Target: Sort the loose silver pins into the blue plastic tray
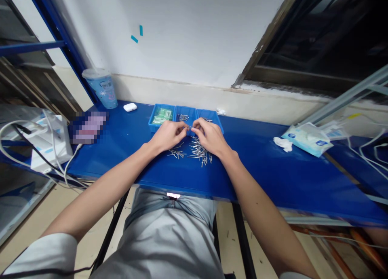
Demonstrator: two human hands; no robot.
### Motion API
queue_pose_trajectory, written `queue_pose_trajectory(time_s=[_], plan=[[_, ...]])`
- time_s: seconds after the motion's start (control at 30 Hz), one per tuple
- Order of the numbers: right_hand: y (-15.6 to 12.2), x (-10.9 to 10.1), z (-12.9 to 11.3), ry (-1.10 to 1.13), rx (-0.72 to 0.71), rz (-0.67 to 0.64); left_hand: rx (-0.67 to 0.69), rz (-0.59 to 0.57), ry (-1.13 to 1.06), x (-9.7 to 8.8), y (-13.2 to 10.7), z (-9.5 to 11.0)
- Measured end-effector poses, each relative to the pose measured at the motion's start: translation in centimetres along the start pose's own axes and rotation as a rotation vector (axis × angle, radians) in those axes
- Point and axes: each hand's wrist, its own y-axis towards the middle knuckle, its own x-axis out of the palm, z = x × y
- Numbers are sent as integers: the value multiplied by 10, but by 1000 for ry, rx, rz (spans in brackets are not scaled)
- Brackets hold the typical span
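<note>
Thumb and fingertips of my left hand are pinched on one end of a thin metal pin, rather like a blind rivet. At its other end, my right hand is closed in a similar pinch; the fingers partly cover the pin. Below the right hand lies a large loose pile of similar metal pins. A smaller group of pins lies below the left hand. Just beyond my hands stand three blue bins: the left bin holds small green-and-clear packets, the middle bin and right bin hold metal pins.
On the blue table are a patterned cup and a white earbud case. White power strips with cables lie at the left beside a blurred-out object. A tissue pack and crumpled tissue are at right.
</note>
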Motion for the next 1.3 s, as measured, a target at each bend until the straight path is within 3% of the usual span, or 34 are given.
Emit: queue_pose_trajectory(time_s=[1.3], plan=[[0, 0, -3, -4, 22, -43, 0, -27, -42, -1, -1, 3]])
